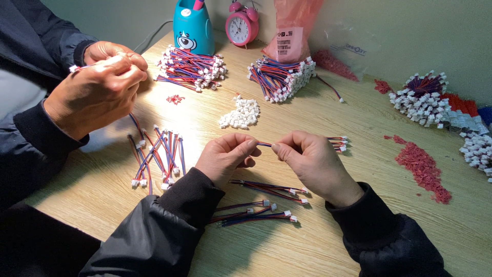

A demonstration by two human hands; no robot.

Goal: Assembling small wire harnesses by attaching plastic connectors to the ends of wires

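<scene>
My left hand (225, 156) and my right hand (312, 161) pinch the two ends of a short red-and-blue wire (265, 144) above the wooden table (359, 123). The wire runs between the fingertips of both hands. Behind my right hand lie a few wires with white connectors (339, 143). Below my hands lie several finished wire leads with white plugs (266, 205). A small heap of loose white connectors (240, 114) sits just beyond my hands.
A co-worker's two hands (97, 87) at the left hold a wire; more leads (156, 159) lie below them. Bundles of wires (192, 67) (281, 77) (421, 95), red bits (423, 166), a teal holder (192, 25), a pink alarm clock (241, 26) and a pink bag (292, 31) stand at the back.
</scene>
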